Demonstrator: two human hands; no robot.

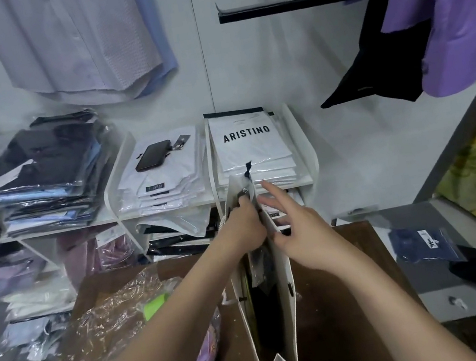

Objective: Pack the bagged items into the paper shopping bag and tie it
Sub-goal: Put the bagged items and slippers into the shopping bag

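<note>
A white paper shopping bag (288, 305) stands upright on the brown table (337, 283), its mouth narrow and facing me. A clear-bagged dark item (260, 267) sticks partly out of the mouth. My left hand (242, 222) is closed on the far top edge of the bag, where a dark ribbon (248, 169) pokes up. My right hand (297, 227) rests against the bag's right wall, fingers spread, holding nothing. A purple bagged garment (203, 358) lies on the table left of the bag, under my left forearm.
Crinkled clear plastic (109, 324) with a green tag lies on the table's left. Behind stand white shelves with stacked bagged shirts (252, 152) and a phone (153, 155). Dark folded stacks (39, 177) sit left. A glass counter with a navy packet (424, 246) is right.
</note>
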